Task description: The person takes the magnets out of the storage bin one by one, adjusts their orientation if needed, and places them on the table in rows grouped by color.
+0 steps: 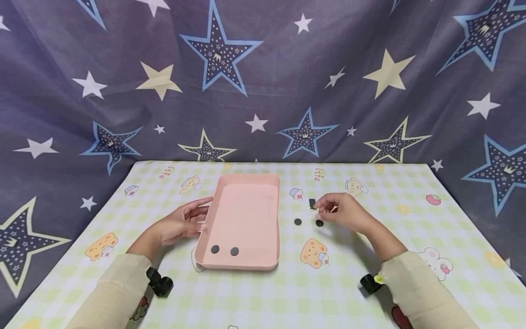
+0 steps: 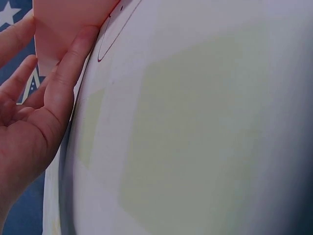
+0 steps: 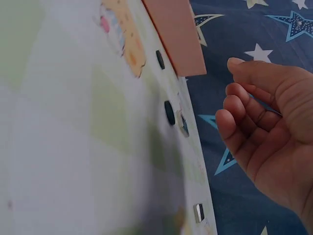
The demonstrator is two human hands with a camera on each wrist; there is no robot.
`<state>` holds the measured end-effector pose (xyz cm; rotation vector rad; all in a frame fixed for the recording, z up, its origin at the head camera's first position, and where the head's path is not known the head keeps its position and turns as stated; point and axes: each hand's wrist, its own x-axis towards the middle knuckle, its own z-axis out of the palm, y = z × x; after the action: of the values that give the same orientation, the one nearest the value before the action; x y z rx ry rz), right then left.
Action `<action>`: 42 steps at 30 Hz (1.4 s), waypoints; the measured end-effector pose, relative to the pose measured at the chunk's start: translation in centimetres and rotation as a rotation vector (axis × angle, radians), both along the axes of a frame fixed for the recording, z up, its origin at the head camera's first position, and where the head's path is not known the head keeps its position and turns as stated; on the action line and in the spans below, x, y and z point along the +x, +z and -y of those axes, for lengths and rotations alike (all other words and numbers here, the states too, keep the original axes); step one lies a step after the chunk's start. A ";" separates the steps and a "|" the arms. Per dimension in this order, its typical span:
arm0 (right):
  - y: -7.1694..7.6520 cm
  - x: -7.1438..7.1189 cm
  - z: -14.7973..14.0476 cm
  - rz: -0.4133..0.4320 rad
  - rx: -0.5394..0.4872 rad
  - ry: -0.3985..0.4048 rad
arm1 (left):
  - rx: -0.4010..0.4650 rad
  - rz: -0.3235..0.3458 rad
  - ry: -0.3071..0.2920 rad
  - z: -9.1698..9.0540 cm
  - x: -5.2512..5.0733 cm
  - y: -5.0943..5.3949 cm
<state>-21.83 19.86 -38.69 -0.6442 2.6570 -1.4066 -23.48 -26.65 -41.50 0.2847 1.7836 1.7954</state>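
My left hand point(image 1: 181, 224) rests against the left side of a shallow pink tray point(image 1: 246, 219). In the left wrist view its thumb lies along the tray's outer wall point(image 2: 63, 24). Inside the tray, near its front edge, lie two flat dark discs point(image 1: 234, 251). My right hand point(image 1: 343, 212) hovers over the table with fingers loosely bent and nothing between them. Below its fingertips is a dark disc point(image 1: 319, 223); another disc point(image 1: 297, 222) lies left of it. A small black rectangular piece point(image 1: 312, 203) lies just beyond the fingers.
The right wrist view shows another small dark piece with a metallic edge point(image 3: 198, 213) on the table. A checked cartoon cloth point(image 1: 328, 292) covers the table, and a star-patterned curtain point(image 1: 263, 82) hangs behind it. Small black devices point(image 1: 160, 283) sit at both wrists.
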 end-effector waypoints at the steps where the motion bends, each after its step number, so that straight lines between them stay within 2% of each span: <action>1: 0.1 0.0 0.1 0.004 -0.009 0.005 | -0.001 0.000 0.000 0.0 0.0 0.0; 7: 1.0 0.1 0.8 0.029 -0.072 0.053 | -0.005 0.005 0.003 0.0 0.1 0.2; 20: 3.2 0.8 3.3 -0.030 -0.127 0.154 | -0.014 0.001 0.011 -0.1 0.0 -0.1; 27: 3.9 0.6 4.5 -0.031 -0.108 0.204 | -0.028 -0.001 0.015 0.0 -0.1 -0.3; 37: 4.5 -0.3 6.2 -0.057 -0.073 0.327 | -0.024 -0.004 0.013 0.0 -0.1 -0.2; 42: 4.7 -0.6 7.0 -0.041 -0.036 0.378 | -0.021 -0.006 0.009 0.0 0.0 -0.1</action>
<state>-22.41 12.82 -33.99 -1.1182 2.3720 -1.3438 -23.50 -26.61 -41.57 0.2744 1.8097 1.7821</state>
